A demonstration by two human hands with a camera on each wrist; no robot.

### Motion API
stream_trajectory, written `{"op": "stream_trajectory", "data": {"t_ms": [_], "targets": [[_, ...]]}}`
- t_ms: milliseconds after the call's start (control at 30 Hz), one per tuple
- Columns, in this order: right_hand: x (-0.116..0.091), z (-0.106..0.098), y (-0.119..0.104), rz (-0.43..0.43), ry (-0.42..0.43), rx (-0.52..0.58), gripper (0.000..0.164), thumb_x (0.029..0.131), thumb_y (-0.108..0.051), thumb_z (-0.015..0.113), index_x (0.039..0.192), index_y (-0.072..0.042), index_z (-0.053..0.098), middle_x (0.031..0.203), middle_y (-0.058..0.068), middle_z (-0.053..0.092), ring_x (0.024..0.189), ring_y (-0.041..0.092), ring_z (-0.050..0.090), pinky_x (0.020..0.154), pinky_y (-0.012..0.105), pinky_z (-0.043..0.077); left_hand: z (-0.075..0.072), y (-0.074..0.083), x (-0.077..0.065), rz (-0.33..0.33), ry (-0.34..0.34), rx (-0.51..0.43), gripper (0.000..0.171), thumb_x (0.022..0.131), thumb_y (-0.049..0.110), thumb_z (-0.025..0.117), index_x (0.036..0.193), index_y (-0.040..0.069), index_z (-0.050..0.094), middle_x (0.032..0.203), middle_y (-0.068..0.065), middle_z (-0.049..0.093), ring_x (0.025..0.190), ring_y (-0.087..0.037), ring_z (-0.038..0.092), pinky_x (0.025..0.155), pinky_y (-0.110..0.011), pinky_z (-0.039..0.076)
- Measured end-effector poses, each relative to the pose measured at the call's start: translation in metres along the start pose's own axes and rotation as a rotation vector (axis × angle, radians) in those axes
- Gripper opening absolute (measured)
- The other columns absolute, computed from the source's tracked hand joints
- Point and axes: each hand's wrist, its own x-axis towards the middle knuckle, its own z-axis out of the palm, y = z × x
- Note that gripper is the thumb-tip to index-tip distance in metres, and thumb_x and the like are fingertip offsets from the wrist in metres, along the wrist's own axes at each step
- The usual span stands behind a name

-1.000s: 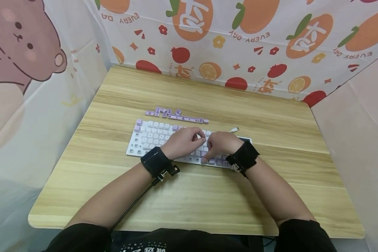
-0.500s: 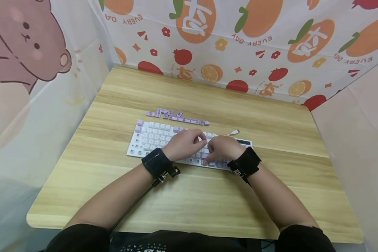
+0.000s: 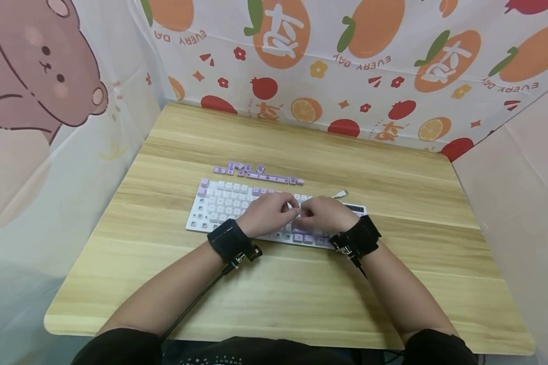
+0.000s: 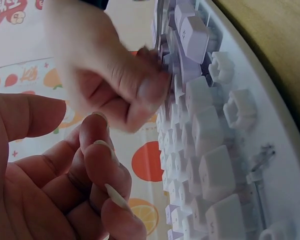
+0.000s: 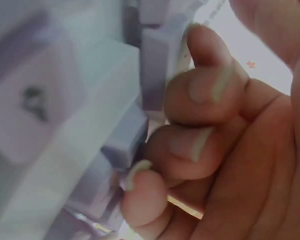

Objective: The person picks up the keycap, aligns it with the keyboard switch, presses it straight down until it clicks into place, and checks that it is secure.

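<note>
white keyboard [image 3: 196, 215] on a table [image 3: 278, 294]; left hand [image 3: 267, 214] loosely curled over it, holding nothing; right hand [image 3: 327, 213] beside, its grip impossible to tell. keys [image 3: 298, 238] are seemingly being fitted or pulled, so the next move likely needs a precise fingertip pinch.

The table [image 3: 274, 294] is evenly lit; the right hand [image 4: 110, 75] is blurred in the left wrist view, near keys [image 5: 35, 100] in the right.

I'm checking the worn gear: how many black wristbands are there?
2: the left wristband is strapped around the wrist of the left hand, and the right wristband around that of the right hand. None seems hidden.
</note>
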Motion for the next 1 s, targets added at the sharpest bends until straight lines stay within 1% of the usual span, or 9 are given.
{"op": "stream_trajectory", "data": {"t_ms": [133, 233, 333, 367, 467, 533, 633, 867, 1000], "targets": [[0.009, -0.005, -0.001, -0.028, 0.094, -0.057, 0.025, 0.095, -0.037, 0.063, 0.076, -0.02, 0.061, 0.066, -0.005, 0.054, 0.06, 0.012, 0.051, 0.057, 0.029, 0.039, 0.0, 0.001, -0.001, 0.003, 0.0, -0.003, 0.018, 0.095, 0.03, 0.059, 0.101, 0.016, 0.07, 0.072, 0.005, 0.061, 0.059, -0.012, 0.052, 0.053, -0.028, 0.041], [0.016, -0.012, -0.002, -0.043, 0.171, -0.103, 0.018, 0.094, -0.032, 0.065, 0.08, -0.02, 0.064, 0.072, -0.004, 0.059, 0.065, 0.014, 0.053, 0.058, 0.03, 0.041, 0.0, 0.002, -0.002, -0.001, 0.008, 0.004, 0.019, 0.096, 0.031, 0.059, 0.101, 0.016, 0.07, 0.072, 0.005, 0.062, 0.058, -0.012, 0.052, 0.052, -0.028, 0.041], [0.023, -0.02, -0.002, -0.045, 0.237, -0.125, 0.011, 0.092, -0.027, 0.068, 0.091, -0.016, 0.068, 0.082, 0.0, 0.062, 0.073, 0.016, 0.056, 0.062, 0.031, 0.044, -0.001, 0.002, -0.002, -0.001, 0.017, 0.013, 0.019, 0.095, 0.029, 0.058, 0.101, 0.016, 0.071, 0.072, 0.006, 0.062, 0.059, -0.012, 0.053, 0.053, -0.028, 0.041], [0.025, -0.022, -0.001, -0.045, 0.254, -0.137, 0.012, 0.091, -0.025, 0.07, 0.095, -0.015, 0.069, 0.086, 0.001, 0.063, 0.076, 0.017, 0.057, 0.064, 0.032, 0.046, -0.001, 0.002, -0.002, -0.001, 0.017, 0.014, 0.019, 0.095, 0.029, 0.058, 0.101, 0.017, 0.071, 0.072, 0.006, 0.062, 0.059, -0.012, 0.053, 0.053, -0.028, 0.042], [0.032, -0.029, 0.0, -0.044, 0.289, -0.173, 0.025, 0.088, -0.024, 0.073, 0.11, -0.012, 0.069, 0.1, 0.006, 0.065, 0.087, 0.019, 0.06, 0.073, 0.035, 0.05, -0.001, 0.002, -0.002, -0.003, 0.013, 0.017, 0.019, 0.095, 0.029, 0.057, 0.102, 0.017, 0.071, 0.073, 0.007, 0.063, 0.06, -0.011, 0.054, 0.055, -0.028, 0.043], [0.037, -0.032, 0.001, -0.047, 0.3, -0.202, 0.03, 0.087, -0.024, 0.074, 0.114, -0.011, 0.069, 0.107, 0.008, 0.065, 0.089, 0.021, 0.06, 0.077, 0.037, 0.052, -0.001, 0.002, -0.002, -0.005, 0.011, 0.018, 0.02, 0.095, 0.029, 0.057, 0.103, 0.017, 0.071, 0.073, 0.007, 0.063, 0.061, -0.011, 0.054, 0.055, -0.029, 0.043], [0.044, -0.034, 0.003, -0.036, 0.301, -0.216, 0.033, 0.086, -0.025, 0.076, 0.115, -0.012, 0.068, 0.112, 0.009, 0.064, 0.088, 0.022, 0.059, 0.08, 0.038, 0.052, -0.001, 0.003, -0.002, -0.012, 0.006, 0.016, 0.02, 0.095, 0.03, 0.057, 0.103, 0.017, 0.071, 0.073, 0.007, 0.063, 0.06, -0.011, 0.055, 0.055, -0.029, 0.044], [0.057, -0.034, 0.007, 0.016, 0.265, -0.228, 0.034, 0.086, -0.024, 0.075, 0.117, -0.014, 0.067, 0.115, 0.007, 0.063, 0.089, 0.022, 0.059, 0.083, 0.04, 0.052, -0.001, 0.003, -0.003, -0.016, 0.006, 0.016, 0.02, 0.096, 0.031, 0.057, 0.102, 0.018, 0.071, 0.072, 0.007, 0.062, 0.06, -0.011, 0.054, 0.055, -0.029, 0.043], [0.062, -0.035, 0.009, 0.033, 0.25, -0.238, 0.031, 0.087, -0.021, 0.073, 0.117, -0.014, 0.068, 0.115, 0.006, 0.065, 0.096, 0.022, 0.062, 0.086, 0.041, 0.052, 0.0, 0.003, -0.002, -0.01, 0.003, 0.023, 0.02, 0.096, 0.031, 0.057, 0.102, 0.018, 0.071, 0.07, 0.007, 0.061, 0.058, -0.011, 0.053, 0.054, -0.028, 0.042]]}}
